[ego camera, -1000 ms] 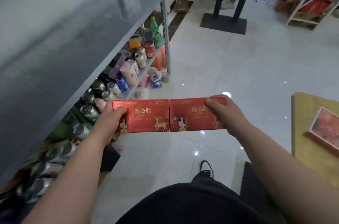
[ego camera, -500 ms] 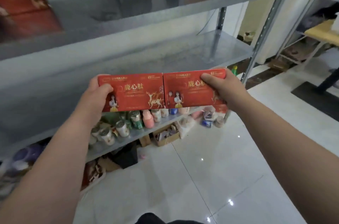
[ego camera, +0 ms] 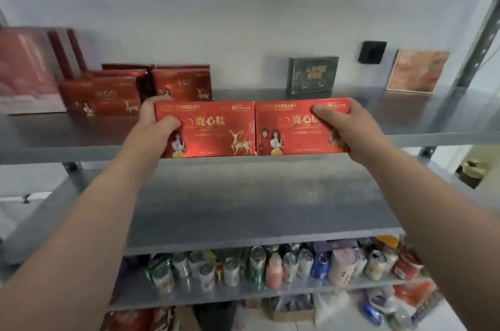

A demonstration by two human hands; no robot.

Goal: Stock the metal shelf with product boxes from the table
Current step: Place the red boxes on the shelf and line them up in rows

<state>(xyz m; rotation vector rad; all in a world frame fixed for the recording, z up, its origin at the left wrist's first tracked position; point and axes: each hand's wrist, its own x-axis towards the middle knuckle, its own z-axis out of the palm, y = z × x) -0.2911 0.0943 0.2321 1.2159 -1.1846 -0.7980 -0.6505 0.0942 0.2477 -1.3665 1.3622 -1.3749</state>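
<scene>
two red boxes (ego camera: 254, 127) end to end, long axes level, fronts facing camera, hands (ego camera: 159, 125) gripping outer ends

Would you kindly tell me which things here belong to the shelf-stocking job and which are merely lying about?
Job: left red box, right red box, left hand, right hand, metal shelf.
Lying about: drink cans, pink bottle, black wall fitting.

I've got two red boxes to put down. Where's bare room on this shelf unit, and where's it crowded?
Bare: the upper shelf between the stacked red boxes and the dark box, and between that and the orange box; also the middle shelf. Crowded: the upper shelf's left end and the lower shelf, packed with cans.
</scene>
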